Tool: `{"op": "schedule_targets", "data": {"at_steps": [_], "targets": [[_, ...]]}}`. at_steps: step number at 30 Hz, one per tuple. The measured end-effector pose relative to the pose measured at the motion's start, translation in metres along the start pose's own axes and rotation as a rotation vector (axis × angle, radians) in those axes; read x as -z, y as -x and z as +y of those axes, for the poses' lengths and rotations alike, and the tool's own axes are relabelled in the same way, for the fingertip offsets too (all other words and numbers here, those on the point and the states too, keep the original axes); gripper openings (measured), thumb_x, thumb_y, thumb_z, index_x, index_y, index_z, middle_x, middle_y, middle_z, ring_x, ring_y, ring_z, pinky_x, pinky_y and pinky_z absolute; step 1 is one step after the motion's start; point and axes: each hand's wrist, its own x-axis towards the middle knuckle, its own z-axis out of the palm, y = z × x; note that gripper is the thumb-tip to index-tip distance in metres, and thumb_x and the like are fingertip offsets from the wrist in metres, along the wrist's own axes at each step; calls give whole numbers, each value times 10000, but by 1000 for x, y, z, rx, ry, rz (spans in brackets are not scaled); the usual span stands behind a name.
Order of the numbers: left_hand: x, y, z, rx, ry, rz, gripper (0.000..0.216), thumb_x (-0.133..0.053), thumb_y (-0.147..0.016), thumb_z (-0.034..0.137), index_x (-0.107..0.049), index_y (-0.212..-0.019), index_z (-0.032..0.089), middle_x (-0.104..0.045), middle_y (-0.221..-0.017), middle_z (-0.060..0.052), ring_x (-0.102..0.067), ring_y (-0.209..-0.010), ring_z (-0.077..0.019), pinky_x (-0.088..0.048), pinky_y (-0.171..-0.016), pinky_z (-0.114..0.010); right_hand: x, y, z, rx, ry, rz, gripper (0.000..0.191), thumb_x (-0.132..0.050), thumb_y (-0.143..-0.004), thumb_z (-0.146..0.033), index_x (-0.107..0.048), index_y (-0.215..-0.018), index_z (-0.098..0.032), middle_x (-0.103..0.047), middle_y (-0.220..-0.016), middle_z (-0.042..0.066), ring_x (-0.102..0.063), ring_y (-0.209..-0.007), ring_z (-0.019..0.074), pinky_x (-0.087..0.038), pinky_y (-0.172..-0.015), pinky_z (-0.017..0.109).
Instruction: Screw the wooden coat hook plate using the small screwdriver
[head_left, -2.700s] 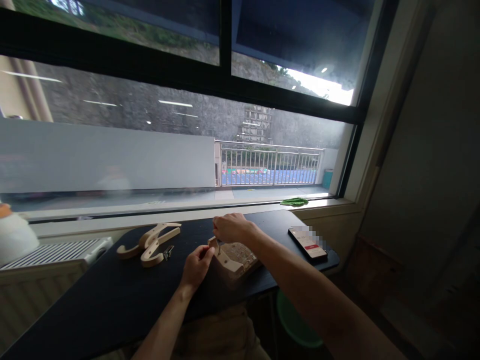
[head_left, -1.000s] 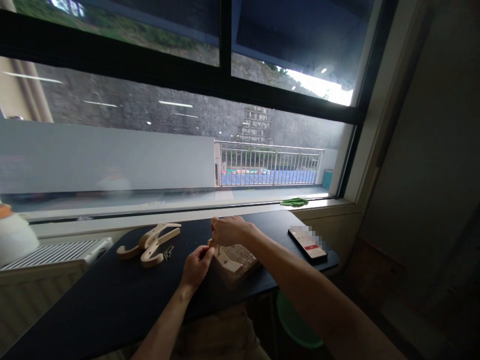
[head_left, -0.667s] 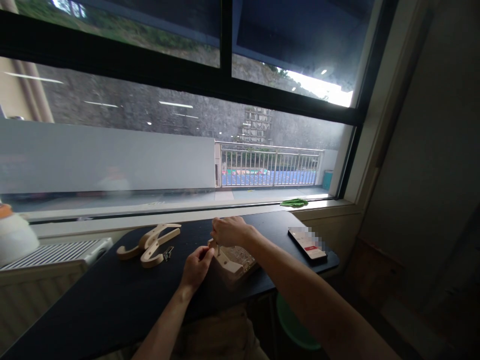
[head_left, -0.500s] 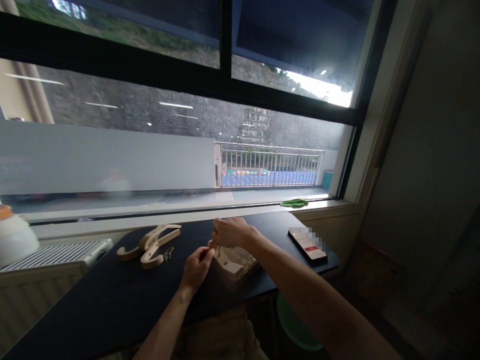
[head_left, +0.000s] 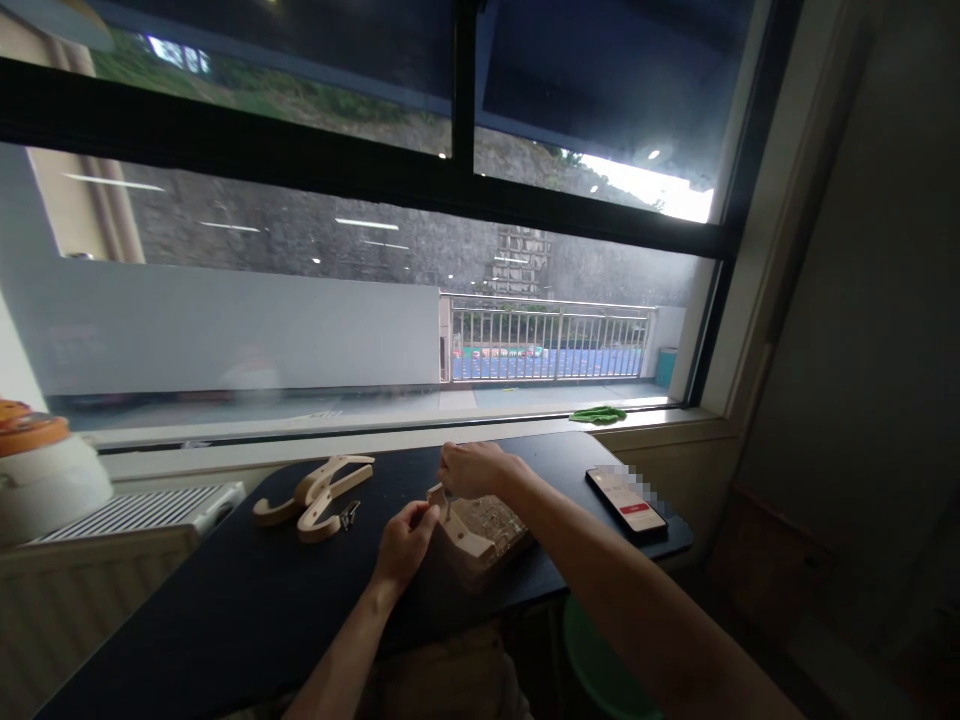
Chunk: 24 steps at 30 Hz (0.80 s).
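While pinching a pale, bent wooden piece (head_left: 474, 544) low in the frame's middle with the left hand (head_left: 405, 545), grasping a thin grey metal rod (head_left: 448, 511) from above in the bent, curled right hand (head_left: 474, 470).

1. A black, flat tabletop with rounded corners (head_left: 210, 610) is seen, its surface finished dull.
2. At its far left, pale, curved wooden pieces with hooked ends (head_left: 322, 503) are laid close together.
3. Just beside them, small, dark metal fasteners (head_left: 349, 515) are bunched.
4. Near the middle, a see-through, brownish box-like block (head_left: 504, 530) is placed.
5. Towards the right end, a black-edged rectangular phone (head_left: 622, 498) is laid screen up.
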Motion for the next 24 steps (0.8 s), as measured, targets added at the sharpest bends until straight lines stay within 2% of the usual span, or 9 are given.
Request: {"op": "schedule_targets", "data": {"at_steps": [5,10,13,17,24], "targets": [[-1,0,1,4,-4,16,278,-454,-704,424,-611,-740,197,-635,-635,6,-577,-617,-170,-422,-574,-244,1,-1,-4,-49,14,12,338,-392,-802,-368,-552,-987,-135,-624,-962,152,-586,-896,249,-460,-684,331],[-2,0,1,-3,-3,21,277,-454,-707,421,-615,-744,197,-637,-636,11,-576,-615,-163,-419,-571,-236,7,-1,-7,-77,26,-36,345,-429,-770,-384,-589,-942,-131,-636,-926,155,-605,-824,264,-468,-632,338],[-1,0,1,-7,-7,14,280,-452,-710,423,-615,-745,198,-637,-641,11,-575,-623,-163,-418,-569,-233,10,0,-6,-26,23,-58,310,-466,-739,-378,-604,-905,-157,-644,-920,125,-604,-816,253,-466,-621,319],[-1,0,0,-3,-19,10,287,-444,-718,429,-612,-752,199,-634,-650,10,-574,-629,-165,-418,-583,-238,9,1,-1,79,16,-22,266,-450,-750,-310,-571,-970,-224,-639,-957,43,-586,-867,201,-448,-684,282],[-1,0,-1,-4,-32,5,287,-440,-721,431,-609,-759,202,-634,-662,13,-574,-639,-160,-418,-594,-235,6,1,0,91,48,20,294,-410,-784,-311,-560,-994,-169,-635,-951,96,-582,-869,219,-442,-701,321]]}}
